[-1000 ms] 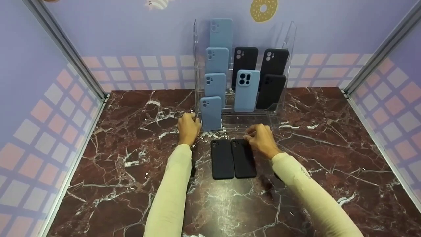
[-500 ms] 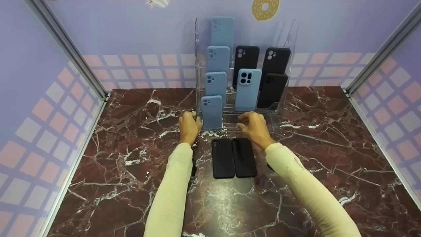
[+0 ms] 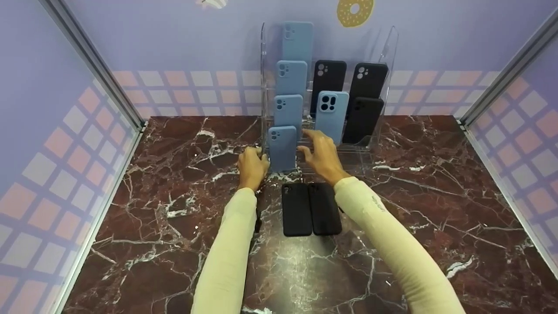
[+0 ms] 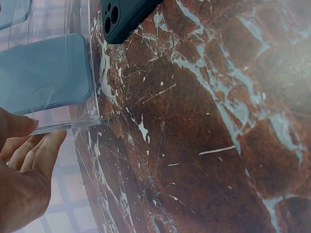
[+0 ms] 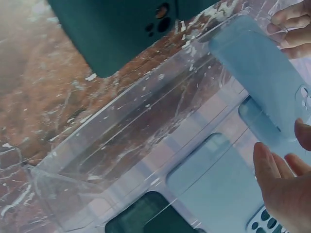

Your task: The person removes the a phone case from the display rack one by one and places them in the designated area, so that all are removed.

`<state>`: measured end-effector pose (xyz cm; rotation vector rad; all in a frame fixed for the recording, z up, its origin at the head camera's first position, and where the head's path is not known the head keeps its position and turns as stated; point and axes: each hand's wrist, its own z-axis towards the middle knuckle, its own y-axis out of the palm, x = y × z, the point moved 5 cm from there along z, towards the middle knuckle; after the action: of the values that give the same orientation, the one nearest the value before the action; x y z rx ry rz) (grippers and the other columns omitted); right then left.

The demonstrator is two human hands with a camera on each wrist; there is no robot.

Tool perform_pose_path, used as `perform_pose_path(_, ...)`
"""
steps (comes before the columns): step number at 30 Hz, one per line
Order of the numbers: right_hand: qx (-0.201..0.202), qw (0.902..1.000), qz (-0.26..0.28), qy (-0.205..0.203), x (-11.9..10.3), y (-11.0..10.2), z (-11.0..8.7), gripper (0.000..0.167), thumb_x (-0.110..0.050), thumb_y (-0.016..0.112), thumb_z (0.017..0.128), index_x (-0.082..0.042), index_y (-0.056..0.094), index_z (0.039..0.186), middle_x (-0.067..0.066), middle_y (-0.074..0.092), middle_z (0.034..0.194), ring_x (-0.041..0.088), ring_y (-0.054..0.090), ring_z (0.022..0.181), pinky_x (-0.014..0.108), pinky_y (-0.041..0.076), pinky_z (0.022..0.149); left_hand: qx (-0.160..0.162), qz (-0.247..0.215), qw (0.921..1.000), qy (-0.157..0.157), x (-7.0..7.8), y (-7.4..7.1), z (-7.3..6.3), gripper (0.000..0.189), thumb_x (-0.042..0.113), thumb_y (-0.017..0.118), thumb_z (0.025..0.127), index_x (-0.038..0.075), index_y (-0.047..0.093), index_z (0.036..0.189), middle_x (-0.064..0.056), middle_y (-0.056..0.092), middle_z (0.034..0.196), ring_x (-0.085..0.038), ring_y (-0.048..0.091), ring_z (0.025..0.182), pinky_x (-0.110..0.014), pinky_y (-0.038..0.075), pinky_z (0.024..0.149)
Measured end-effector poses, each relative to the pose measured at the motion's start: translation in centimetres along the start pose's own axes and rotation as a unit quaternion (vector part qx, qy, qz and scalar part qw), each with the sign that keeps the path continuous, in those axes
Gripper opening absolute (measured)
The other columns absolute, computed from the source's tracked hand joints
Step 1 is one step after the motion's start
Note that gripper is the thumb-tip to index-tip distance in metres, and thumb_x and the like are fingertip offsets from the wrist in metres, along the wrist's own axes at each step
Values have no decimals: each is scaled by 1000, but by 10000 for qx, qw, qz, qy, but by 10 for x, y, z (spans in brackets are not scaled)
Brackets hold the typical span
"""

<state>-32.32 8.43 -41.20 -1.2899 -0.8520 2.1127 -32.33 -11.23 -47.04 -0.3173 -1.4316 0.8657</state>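
My left hand (image 3: 253,167) pinches the lower left edge of a clear tiered display stand (image 4: 91,119), thumb on one face and fingers on the other. Just inside that edge, a blue phone case (image 3: 282,149) stands in the lowest tier. To its right is my right hand (image 3: 321,156), thumb and fingers apart with nothing between them; the right wrist view shows them close to that case, and whether they touch it I cannot tell. Beyond this hand, a blue case with a large camera cutout (image 3: 331,114) leans in the second tier, its bottom partly covered by the hand.
Two black phone cases (image 3: 297,210) lie side by side on the marbled table before the stand. More blue cases (image 3: 291,77) rise up the left column, and black cases (image 3: 369,80) fill part of the right. A patterned wall (image 3: 183,48) stands behind.
My right hand has moved from above the right black case on the table, forward and left, to beside the lowest blue case. The left hand keeps its hold on the stand.
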Motion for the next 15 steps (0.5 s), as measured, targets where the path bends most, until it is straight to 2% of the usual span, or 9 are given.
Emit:
perform_pose_path(8, -472, 9986, 7, -253, -14, 15, 7, 59, -10, 66, 98, 2, 42, 151, 19, 39, 157, 35, 40, 143, 43, 30, 118, -16, -6, 10000, 51, 0, 0, 0, 19, 10, 70, 91, 3, 79, 106, -16, 73, 113, -38, 68, 106, -48, 51, 93)
perform_pose_path(12, -539, 9979, -55, -368, -18, 20, 9, 60, -9, 64, 99, 2, 40, 152, 18, 37, 159, 34, 39, 144, 41, 31, 118, -11, 7, 10000, 66, 0, -1, -1, 21, 9, 70, 91, 3, 78, 109, -16, 73, 112, -38, 69, 106, -48, 51, 93)
perform_pose_path(15, -430, 9979, -86, -481, -19, 23, 11, 57, -7, 62, 100, 4, 40, 151, 20, 41, 155, 35, 42, 141, 41, 33, 117, -1, -8, 10000, 85, 0, -1, -1, 24, 9, 70, 91, 2, 77, 112, -17, 73, 114, -38, 68, 107, -48, 51, 94)
